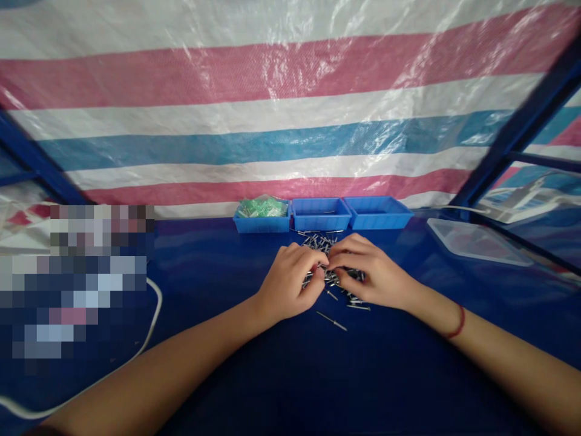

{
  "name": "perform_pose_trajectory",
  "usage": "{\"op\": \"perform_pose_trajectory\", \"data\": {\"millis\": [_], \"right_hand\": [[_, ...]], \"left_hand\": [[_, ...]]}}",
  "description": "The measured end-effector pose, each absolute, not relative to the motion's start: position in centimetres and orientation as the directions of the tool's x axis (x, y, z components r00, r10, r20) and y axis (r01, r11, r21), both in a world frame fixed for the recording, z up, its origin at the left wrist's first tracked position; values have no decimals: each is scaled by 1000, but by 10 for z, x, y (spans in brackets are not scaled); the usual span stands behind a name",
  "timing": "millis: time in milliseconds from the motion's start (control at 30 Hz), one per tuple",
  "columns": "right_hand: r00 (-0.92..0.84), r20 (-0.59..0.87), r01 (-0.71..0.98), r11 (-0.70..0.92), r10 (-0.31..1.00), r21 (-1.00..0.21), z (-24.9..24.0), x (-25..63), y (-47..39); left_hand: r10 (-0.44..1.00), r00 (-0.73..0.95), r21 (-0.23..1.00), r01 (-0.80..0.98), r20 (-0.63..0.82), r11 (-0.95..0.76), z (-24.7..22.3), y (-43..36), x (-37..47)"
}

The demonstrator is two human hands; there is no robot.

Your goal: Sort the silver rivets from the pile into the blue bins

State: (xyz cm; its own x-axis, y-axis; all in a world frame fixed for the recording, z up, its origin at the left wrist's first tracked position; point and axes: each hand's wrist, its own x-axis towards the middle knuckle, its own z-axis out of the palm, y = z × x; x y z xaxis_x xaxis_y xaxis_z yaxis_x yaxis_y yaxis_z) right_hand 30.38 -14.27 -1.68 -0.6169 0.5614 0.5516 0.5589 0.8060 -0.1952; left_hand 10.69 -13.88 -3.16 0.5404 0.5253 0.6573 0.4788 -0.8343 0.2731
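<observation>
A pile of thin metal pieces (321, 243), like rivets or nails, lies on the blue table. At its left side is my left hand (293, 281), thumb and forefinger closed on something small I cannot make out. My right hand (370, 272) reaches over the pile from the right, its fingers curved and the thumb apart from them. The fingertips of both hands nearly meet; whether the right one holds a piece is hidden. One loose metal piece (332, 321) lies in front of the pile, nearer to me.
Three blue bins stand behind the pile: the left bin (262, 226) holds green-and-clear plastic bags, the middle bin (321, 222) a few thin pieces, beside the right bin (380, 221). A clear lid (476, 243) lies right. A white cable (154, 315) runs left. Striped sheeting hangs behind.
</observation>
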Motion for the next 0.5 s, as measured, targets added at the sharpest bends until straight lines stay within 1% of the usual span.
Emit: {"op": "perform_pose_trajectory", "data": {"millis": [67, 167, 267, 433, 500], "right_hand": [[-691, 457, 561, 814, 561, -151, -17, 297, -149], [-713, 381, 592, 797, 589, -123, -21, 289, -153], [-692, 375, 626, 771, 617, -114, -24, 286, -153], [-692, 371, 654, 755, 619, -40, -26, 286, -154], [-685, 385, 648, 759, 619, -68, -26, 286, -155]], "left_hand": [[565, 476, 347, 472, 674, -811, -33, -137, 106], [606, 423, 414, 463, 674, -784, -36, -134, 106], [612, 437, 420, 461, 659, -782, -37, -132, 106], [614, 441, 431, 450, 654, -782, -38, -132, 107], [632, 416, 457, 447, 654, -769, -37, -132, 107]]}}
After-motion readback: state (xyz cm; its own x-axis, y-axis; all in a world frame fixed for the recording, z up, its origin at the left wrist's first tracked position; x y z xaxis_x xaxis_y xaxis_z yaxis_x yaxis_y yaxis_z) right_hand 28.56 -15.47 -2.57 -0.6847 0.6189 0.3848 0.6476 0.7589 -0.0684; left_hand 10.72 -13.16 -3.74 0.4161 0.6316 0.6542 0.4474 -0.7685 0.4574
